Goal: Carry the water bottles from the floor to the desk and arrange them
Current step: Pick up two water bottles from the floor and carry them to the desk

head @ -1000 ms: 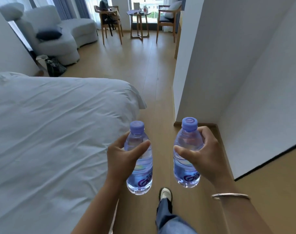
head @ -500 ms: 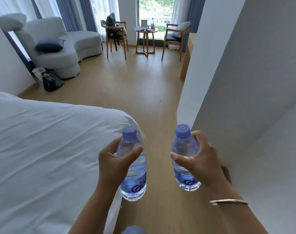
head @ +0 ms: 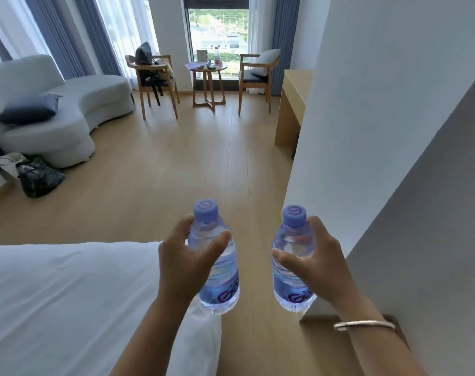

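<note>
Desk (head: 294, 85) newly visible; purple-logoed bottles (head: 217, 256).

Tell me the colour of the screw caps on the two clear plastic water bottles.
Pale purple caps, seen best in the head view.

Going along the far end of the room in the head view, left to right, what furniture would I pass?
Sofa → chair with a dark bag → small round table → chair with a pale cushion → wooden desk, partly hidden behind the white wall.
</note>
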Demonstrator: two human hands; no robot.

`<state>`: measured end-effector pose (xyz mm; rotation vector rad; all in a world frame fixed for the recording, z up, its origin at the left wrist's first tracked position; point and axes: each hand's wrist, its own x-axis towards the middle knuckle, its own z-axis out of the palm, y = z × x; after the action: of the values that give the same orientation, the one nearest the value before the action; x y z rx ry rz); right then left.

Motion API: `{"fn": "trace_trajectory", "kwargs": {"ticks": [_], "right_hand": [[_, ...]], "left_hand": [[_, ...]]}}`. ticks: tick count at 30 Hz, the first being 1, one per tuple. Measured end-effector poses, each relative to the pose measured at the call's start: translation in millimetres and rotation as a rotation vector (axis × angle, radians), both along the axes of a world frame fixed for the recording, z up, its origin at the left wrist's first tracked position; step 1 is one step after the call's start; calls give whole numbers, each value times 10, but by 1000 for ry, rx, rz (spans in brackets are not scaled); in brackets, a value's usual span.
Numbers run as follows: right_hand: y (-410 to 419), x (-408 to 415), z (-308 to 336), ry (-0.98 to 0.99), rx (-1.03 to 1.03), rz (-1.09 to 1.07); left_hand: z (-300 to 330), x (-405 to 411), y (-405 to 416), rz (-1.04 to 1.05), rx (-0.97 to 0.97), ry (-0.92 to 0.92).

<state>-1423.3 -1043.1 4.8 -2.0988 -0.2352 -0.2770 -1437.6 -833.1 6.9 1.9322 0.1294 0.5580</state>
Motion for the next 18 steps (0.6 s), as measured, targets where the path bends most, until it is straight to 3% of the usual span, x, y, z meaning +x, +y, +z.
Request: {"fn": "trace_trajectory", "kwargs": {"ticks": [10,18], "right_hand": [[137,1632,-189,1,-75,-40],[-24,3367,-304,-12,-135,-25]], "left_hand": [[-155,1702,142,-72,185,8],[-306,3360,-81,-26,131,82]]}}
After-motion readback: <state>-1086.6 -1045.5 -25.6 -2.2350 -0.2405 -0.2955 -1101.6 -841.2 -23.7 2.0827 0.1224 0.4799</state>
